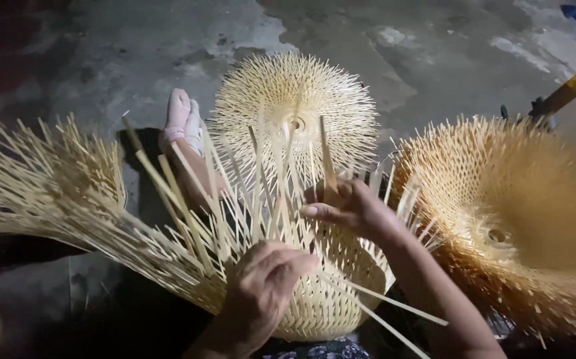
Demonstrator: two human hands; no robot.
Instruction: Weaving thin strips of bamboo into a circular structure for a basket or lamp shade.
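Concrete floor (434, 53), stained. Left hand (264, 282) gripped the half-woven basket (321, 292) wall, steadying it; right hand (351, 206) pinched 1 upright strip (328, 163) for weaving. 2 finished shades lay beyond.

Orange woven dome (520, 219) cut off at right edge & bottom; yellow-handled tool (564, 93) mostly hidden behind it (kind unclear)

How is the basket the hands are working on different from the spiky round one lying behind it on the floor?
The basket in the hands has a tightly woven rounded body with long loose strips sticking up; the round piece behind is open and lacy with short spikes all around. The left hand and right hand grip the near one; the far one lies untouched on the floor. Both are pale bamboo strips.
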